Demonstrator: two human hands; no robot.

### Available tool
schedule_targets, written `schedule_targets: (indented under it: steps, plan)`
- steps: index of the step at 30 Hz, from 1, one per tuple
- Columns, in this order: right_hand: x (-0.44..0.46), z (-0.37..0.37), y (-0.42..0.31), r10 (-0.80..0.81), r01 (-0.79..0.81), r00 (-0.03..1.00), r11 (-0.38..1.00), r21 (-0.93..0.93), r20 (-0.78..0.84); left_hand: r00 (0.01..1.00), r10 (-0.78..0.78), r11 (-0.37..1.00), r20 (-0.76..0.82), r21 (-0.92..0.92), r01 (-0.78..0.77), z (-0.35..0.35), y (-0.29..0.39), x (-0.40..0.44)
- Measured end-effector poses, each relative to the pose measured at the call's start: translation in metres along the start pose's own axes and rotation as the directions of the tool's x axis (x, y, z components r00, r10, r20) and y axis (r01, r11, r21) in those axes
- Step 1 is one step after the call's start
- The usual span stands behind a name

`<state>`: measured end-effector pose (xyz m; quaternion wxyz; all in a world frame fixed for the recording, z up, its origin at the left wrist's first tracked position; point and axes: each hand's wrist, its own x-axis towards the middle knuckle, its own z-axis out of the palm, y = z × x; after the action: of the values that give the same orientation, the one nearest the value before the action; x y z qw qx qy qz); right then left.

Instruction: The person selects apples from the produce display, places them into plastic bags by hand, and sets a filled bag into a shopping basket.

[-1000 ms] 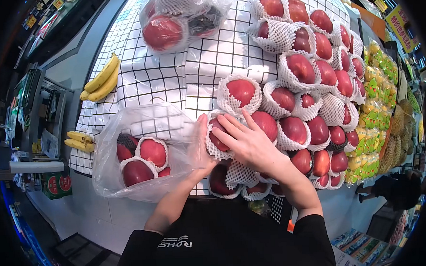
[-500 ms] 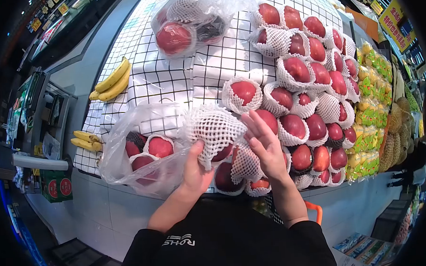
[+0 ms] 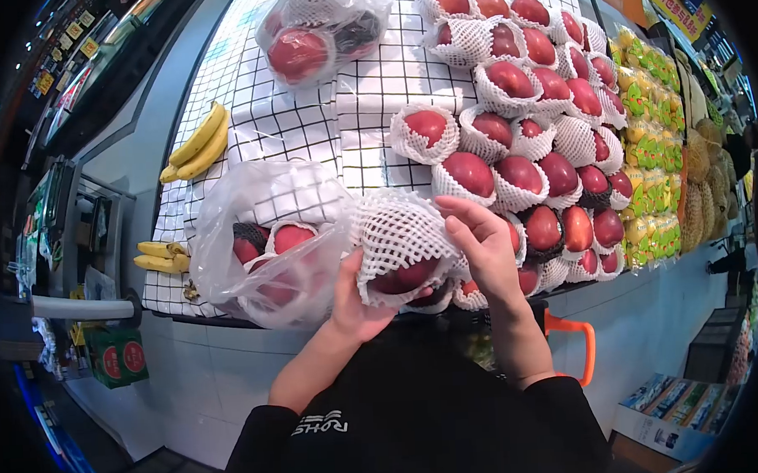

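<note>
As the left hand (image 3: 362,303) holds netted fruit (image 3: 404,276), the net (image 3: 400,229) opens bodyward.

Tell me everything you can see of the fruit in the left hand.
The fruit is rounded and dark red, bare on the side nearest the person. A white, foam-like net sleeve covers its top. The left hand cups it beside the clear bag; whether the right hand touches it is unclear. Its underside is hidden.
</note>
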<state>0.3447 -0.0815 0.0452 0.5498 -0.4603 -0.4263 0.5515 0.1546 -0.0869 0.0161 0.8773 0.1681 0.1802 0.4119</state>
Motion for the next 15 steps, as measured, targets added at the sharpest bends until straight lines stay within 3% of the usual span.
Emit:
schedule_targets:
  steps: [5, 7, 8, 10, 12, 13, 15]
  plan:
    - [-0.012, 0.009, -0.001, -0.046, 0.048, 0.998, 0.998, 0.044, -0.044, 0.998, -0.02, 1.0, 0.056, -0.001, 0.02, -0.008, 0.005, -0.007]
    - [-0.021, 0.011, 0.0, -0.052, 0.054, 0.997, 0.998, 0.031, -0.051, 0.984, 0.031, 0.999, 0.175, 0.003, -0.032, -0.01, 0.004, -0.006]
    - [-0.027, 0.009, 0.001, -0.067, 0.066, 0.997, 0.998, -0.017, -0.044, 0.989, 0.124, 0.973, 0.075, 0.184, -0.136, -0.008, 0.0, -0.005]
    - [-0.036, 0.015, 0.006, -0.073, 0.073, 0.997, 0.995, -0.062, -0.004, 0.984, 0.177, 0.904, 0.02, 0.391, -0.171, -0.006, -0.004, -0.006]
    - [-0.045, 0.025, 0.01, -0.228, 0.22, 0.972, 0.969, 0.115, 0.062, 0.947, 0.304, 0.795, 0.101, 0.521, -0.311, 0.012, -0.005, -0.007]
    - [-0.054, 0.03, 0.012, -0.125, 0.122, 0.992, 0.984, 0.132, 0.018, 0.927, 0.335, 0.732, 0.167, 0.574, -0.367, 0.018, -0.003, -0.008]
    - [-0.065, 0.034, 0.024, -0.146, 0.151, 0.988, 0.983, 0.105, -0.053, 0.893, 0.364, 0.634, 0.265, 0.632, -0.446, 0.021, -0.003, -0.008]
